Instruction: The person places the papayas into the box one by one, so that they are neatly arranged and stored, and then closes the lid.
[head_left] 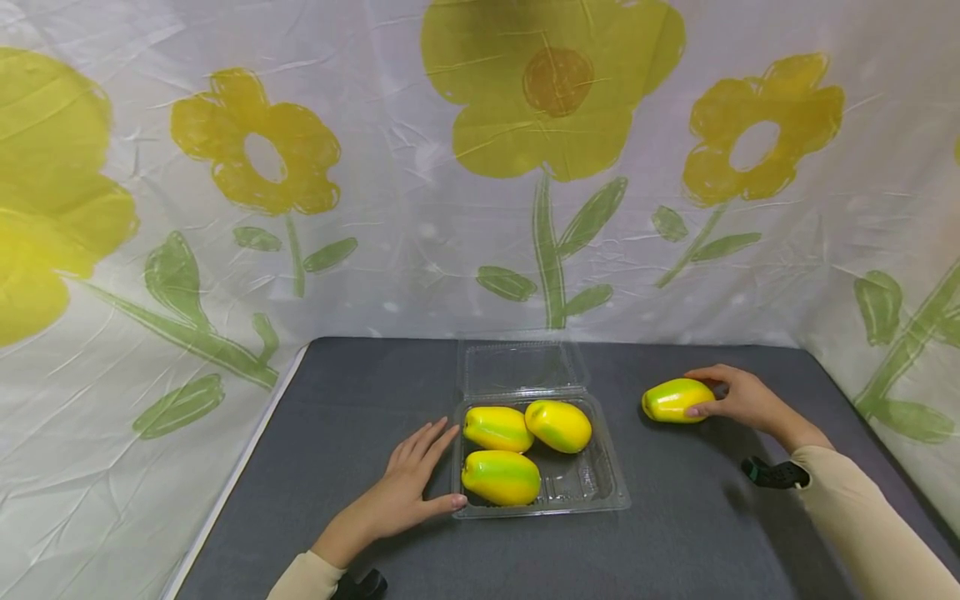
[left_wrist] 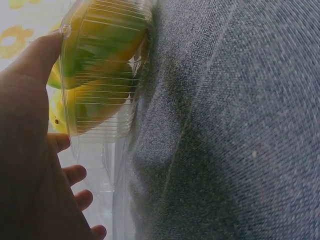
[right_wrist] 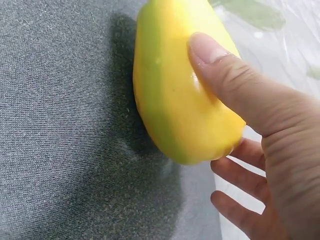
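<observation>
My right hand [head_left: 738, 400] grips a yellow-green papaya [head_left: 677, 401] at the right of the table, thumb on the near side and fingers behind. In the right wrist view the thumb lies across the papaya [right_wrist: 175, 90], close over the grey cloth. A clear plastic clamshell box [head_left: 588, 487] stands in the middle with its lid [head_left: 521, 367] folded back. Three more papayas lie in it: one at back left [head_left: 497, 428], one at back right [head_left: 558, 425], one in front [head_left: 501, 477]. My left hand [head_left: 405, 483] is spread at the box's left side, its thumb at the rim.
Dark grey cloth covers the table [head_left: 360, 400]. White sheeting [head_left: 390, 192] printed with yellow flowers hangs behind and at both sides. The front right part of the box holds no fruit. Dark bands [head_left: 776, 473] sit at both wrists.
</observation>
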